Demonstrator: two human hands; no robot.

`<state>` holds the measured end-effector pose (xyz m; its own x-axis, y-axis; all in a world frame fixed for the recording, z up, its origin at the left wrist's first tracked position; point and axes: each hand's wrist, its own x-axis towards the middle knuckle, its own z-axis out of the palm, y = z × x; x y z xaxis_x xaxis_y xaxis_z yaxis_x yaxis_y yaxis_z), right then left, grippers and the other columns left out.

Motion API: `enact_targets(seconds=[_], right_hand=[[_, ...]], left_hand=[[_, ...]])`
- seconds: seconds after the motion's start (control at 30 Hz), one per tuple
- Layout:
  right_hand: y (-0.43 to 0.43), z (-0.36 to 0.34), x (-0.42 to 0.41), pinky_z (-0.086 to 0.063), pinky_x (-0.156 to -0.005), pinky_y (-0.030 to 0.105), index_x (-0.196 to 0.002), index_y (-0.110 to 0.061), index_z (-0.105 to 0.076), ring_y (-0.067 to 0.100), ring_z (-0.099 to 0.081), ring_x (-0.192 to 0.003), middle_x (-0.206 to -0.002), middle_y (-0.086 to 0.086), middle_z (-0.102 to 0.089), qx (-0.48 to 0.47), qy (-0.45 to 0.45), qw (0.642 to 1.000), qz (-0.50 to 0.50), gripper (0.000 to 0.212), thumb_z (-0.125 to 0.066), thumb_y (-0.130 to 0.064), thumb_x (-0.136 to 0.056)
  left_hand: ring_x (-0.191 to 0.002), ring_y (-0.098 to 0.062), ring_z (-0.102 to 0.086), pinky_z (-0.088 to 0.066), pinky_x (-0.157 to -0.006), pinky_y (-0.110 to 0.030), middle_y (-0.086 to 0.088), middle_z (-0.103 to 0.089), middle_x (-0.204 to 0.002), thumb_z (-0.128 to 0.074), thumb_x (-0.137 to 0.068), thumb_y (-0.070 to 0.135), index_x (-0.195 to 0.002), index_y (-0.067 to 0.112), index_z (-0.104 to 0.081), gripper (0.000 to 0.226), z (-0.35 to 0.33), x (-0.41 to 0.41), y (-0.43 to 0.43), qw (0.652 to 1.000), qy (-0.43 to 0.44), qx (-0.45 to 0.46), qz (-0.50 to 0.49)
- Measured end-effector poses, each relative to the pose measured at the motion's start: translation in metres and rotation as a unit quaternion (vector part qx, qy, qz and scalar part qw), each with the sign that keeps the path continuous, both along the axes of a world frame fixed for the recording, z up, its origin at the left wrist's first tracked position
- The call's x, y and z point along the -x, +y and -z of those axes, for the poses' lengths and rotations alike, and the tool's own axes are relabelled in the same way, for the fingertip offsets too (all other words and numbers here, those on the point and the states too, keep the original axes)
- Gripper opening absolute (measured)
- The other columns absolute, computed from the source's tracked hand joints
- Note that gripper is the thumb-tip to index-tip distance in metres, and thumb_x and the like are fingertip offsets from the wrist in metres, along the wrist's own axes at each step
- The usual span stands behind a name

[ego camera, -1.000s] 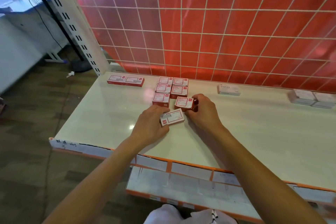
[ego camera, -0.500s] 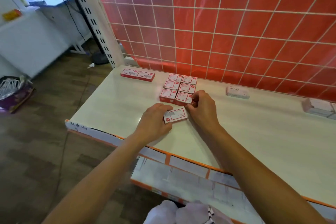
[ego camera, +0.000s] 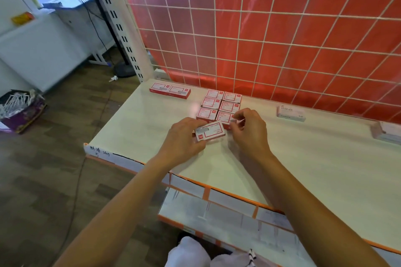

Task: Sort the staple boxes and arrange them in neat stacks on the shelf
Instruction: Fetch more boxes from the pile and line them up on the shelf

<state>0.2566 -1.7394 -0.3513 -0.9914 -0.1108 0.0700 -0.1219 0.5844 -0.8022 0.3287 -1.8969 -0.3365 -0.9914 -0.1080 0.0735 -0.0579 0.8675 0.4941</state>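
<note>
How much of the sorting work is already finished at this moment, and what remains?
Done: six red boxes sit in a tidy two-by-three block by the grid wall. In hand: the left hand grips a loose red box in front of the block; the right hand is beside it. Left: the red pair, the pale box and pale boxes at the right edge lie apart.

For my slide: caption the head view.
Left hand holds a red staple box before the box grid on the shelf, right hand alongside.

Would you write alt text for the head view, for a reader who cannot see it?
The left hand grips a red-and-white staple box at a white shelf; the right hand is at the front of a six-box block behind it.
</note>
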Motion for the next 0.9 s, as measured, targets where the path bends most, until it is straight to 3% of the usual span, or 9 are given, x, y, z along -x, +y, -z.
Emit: enact_targets(seconds=[0.07,0.2,0.27,0.43,0.57,0.67,0.8,0.9], right_hand=[[-0.004,-0.006,-0.002,-0.05,-0.076,0.015,-0.097,-0.019,-0.057,0.012,-0.061,-0.089,-0.109,0.003,-0.062,-0.006,0.025,0.999,-0.048,0.012,-0.06,-0.009,-0.09],[-0.027,-0.022,-0.007,-0.052,-0.084,0.022,-0.113,-0.011,-0.063,0.013,-0.059,-0.089,-0.11,0.004,-0.064,-0.022,0.038,0.993,-0.109,0.026,-0.063,-0.005,-0.088],[-0.043,-0.027,-0.009,-0.05,-0.083,0.019,-0.117,-0.01,-0.063,0.013,-0.058,-0.089,-0.112,0.005,-0.063,-0.027,0.041,0.991,-0.121,0.03,-0.064,-0.006,-0.087],[-0.086,-0.031,-0.015,-0.05,-0.087,0.02,-0.124,-0.012,-0.057,0.011,-0.06,-0.091,-0.115,0.004,-0.064,-0.013,0.018,0.995,-0.102,0.037,-0.064,-0.009,-0.087],[-0.123,-0.03,-0.021,-0.044,-0.081,0.013,-0.131,-0.015,-0.051,0.004,-0.056,-0.088,-0.117,0.001,-0.065,0.021,0.004,0.996,-0.083,0.042,-0.062,-0.015,-0.09],[-0.149,-0.025,-0.025,-0.042,-0.081,0.012,-0.136,-0.019,-0.046,0.008,-0.06,-0.1,-0.128,-0.002,-0.059,0.051,-0.002,0.996,-0.078,0.048,-0.06,-0.013,-0.091],[-0.172,-0.017,-0.023,-0.033,-0.087,0.0,-0.142,-0.017,-0.039,0.013,-0.048,-0.122,-0.137,0.0,-0.048,0.059,0.001,0.995,-0.081,0.059,-0.061,-0.011,-0.088],[-0.184,-0.016,-0.02,-0.037,-0.1,0.021,-0.142,-0.017,-0.035,0.016,-0.043,-0.126,-0.137,0.004,-0.043,0.042,-0.021,0.995,-0.084,0.068,-0.069,-0.014,-0.083]], left_hand=[[-0.11,-0.013,-0.057,-0.044,-0.084,-0.016,0.001,-0.06,-0.129,-0.073,-0.082,0.029,-0.134,0.022,-0.054,0.056,-0.002,0.005,-0.013,1.0,0.008,-0.01,0.001],[-0.11,-0.012,-0.056,-0.044,-0.091,-0.022,0.0,-0.06,-0.127,-0.074,-0.081,0.028,-0.132,0.02,-0.055,0.055,-0.01,0.015,-0.046,1.0,0.003,-0.002,0.006],[-0.109,-0.012,-0.056,-0.042,-0.087,-0.016,-0.002,-0.06,-0.126,-0.074,-0.08,0.026,-0.132,0.019,-0.055,0.055,-0.012,0.019,-0.065,1.0,-0.001,0.002,0.008],[-0.102,-0.009,-0.059,-0.035,-0.072,-0.002,0.0,-0.063,-0.122,-0.076,-0.079,0.027,-0.127,0.02,-0.059,0.051,-0.015,0.023,-0.104,0.999,-0.004,-0.028,-0.017],[-0.101,-0.008,-0.062,-0.042,-0.074,-0.008,0.004,-0.065,-0.118,-0.076,-0.078,0.034,-0.122,0.022,-0.061,0.048,-0.008,0.025,-0.122,0.993,0.007,-0.1,-0.065],[-0.095,-0.007,-0.063,-0.048,-0.078,-0.015,0.008,-0.066,-0.108,-0.077,-0.077,0.035,-0.117,0.02,-0.061,0.046,-0.005,0.026,-0.131,0.984,0.015,-0.155,-0.081],[-0.085,0.0,-0.063,-0.047,-0.072,-0.011,0.013,-0.066,-0.099,-0.071,-0.084,0.033,-0.113,0.02,-0.061,0.033,-0.002,0.026,-0.143,0.974,0.001,-0.214,-0.081],[-0.087,0.0,-0.064,-0.053,-0.08,-0.017,0.01,-0.068,-0.098,-0.066,-0.089,0.024,-0.113,0.019,-0.064,0.025,0.002,0.026,-0.157,0.97,-0.015,-0.23,-0.071]])
